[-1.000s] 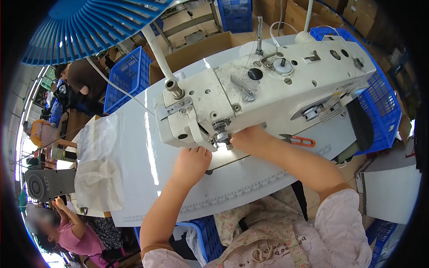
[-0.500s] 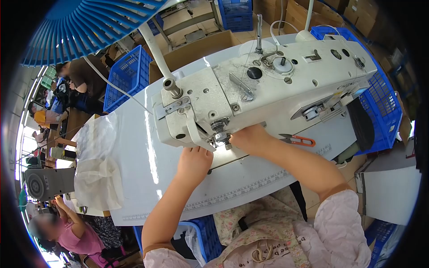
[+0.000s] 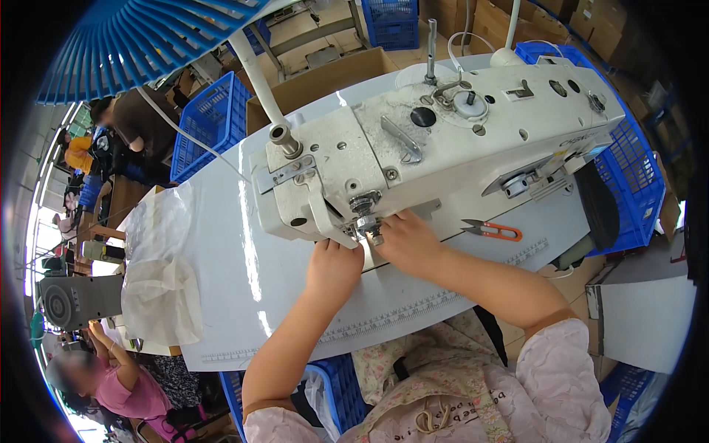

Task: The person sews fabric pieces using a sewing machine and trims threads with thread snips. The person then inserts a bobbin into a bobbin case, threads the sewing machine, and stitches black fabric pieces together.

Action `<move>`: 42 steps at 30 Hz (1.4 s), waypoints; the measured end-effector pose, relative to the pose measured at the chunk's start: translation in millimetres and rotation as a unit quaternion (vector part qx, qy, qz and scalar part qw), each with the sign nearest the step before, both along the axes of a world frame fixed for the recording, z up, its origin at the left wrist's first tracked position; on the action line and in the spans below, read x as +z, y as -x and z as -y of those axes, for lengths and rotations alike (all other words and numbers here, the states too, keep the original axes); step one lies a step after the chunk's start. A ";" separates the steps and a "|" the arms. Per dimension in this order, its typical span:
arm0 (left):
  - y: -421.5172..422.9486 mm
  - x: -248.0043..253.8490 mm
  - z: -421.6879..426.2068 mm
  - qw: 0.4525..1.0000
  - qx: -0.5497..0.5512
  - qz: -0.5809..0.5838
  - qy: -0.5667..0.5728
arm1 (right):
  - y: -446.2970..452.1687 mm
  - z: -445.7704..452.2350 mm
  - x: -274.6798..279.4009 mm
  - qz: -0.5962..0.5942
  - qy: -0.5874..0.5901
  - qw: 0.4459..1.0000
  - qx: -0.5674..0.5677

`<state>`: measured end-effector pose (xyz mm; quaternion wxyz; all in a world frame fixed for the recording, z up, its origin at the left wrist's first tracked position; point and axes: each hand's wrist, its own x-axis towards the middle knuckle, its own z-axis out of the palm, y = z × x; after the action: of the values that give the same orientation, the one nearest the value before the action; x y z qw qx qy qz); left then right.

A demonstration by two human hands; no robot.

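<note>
A white sewing machine [image 3: 443, 159] stands on the table, its needle and presser parts [image 3: 365, 223] at the left end. My left hand [image 3: 334, 269] is just left of the presser area, knuckles bent and fingertips hidden under the machine head. On the other side, my right hand [image 3: 405, 240] is curled close to the presser foot. Both hands look closed, but whatever is between their fingers is hidden or too small to see. Orange-handled thread snips [image 3: 493, 229] lie on the table to the right of my right hand.
A ruler strip [image 3: 399, 314] runs along the table's [image 3: 221, 295] near edge. Clear plastic bags [image 3: 159, 288] lie at the left. Blue crates [image 3: 213, 129] stand beyond the table, and a blue lampshade-like ribbed cover [image 3: 140, 52] hangs above. Other people sit at the left.
My left hand has shifted right towards the needle. My right hand has moved slightly towards me, with more of its fingers showing. The hands are closer together.
</note>
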<state>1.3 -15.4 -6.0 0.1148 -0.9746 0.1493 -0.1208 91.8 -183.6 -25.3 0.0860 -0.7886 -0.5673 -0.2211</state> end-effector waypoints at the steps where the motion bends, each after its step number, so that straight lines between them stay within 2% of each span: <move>1: -1.3 0.2 0.4 1.000 0.001 0.000 0.000 | 1.4 -1.4 0.0 0.009 -0.001 1.000 -0.004; 7: -5.7 0.1 7.8 0.999 -0.006 0.046 0.028 | 7.4 -9.1 -4.3 0.023 -0.009 1.000 -0.015; 13: 6.1 3.8 2.0 0.998 0.056 -0.022 0.003 | 3.1 2.1 5.6 -0.034 -0.001 0.999 -0.015; 15: 11.7 12.6 -8.5 0.997 0.008 0.075 0.024 | -0.8 7.0 6.6 -0.061 -0.019 0.998 -0.013; 19: 18.4 33.5 -22.6 0.993 0.024 0.114 0.017 | -13.5 15.9 12.1 -0.107 0.017 0.994 -0.020; 21: 23.9 30.5 -28.5 0.999 -0.014 0.004 0.048 | -15.8 16.1 13.6 -0.120 0.034 0.992 -0.005; 22: 26.3 30.4 -25.6 0.999 -0.015 0.005 0.047 | -14.2 15.3 14.0 -0.088 0.047 0.995 0.024; 24: 29.4 30.3 -13.8 0.996 -0.023 -0.070 0.040 | -7.9 14.6 14.5 -0.058 0.059 0.995 0.051; 31: 24.9 22.9 -2.9 0.997 -0.043 -0.057 0.017 | 6.7 10.2 17.8 -0.043 0.052 0.997 0.041; 42: 16.9 10.9 -0.1 0.999 -0.017 -0.047 -0.002 | 17.1 -0.6 16.3 -0.069 0.028 0.997 0.024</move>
<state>-15.6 -15.3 4.9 0.1073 -0.9764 0.1708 -0.0769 74.6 -183.0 -9.0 0.1081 -0.7902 -0.5849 -0.1477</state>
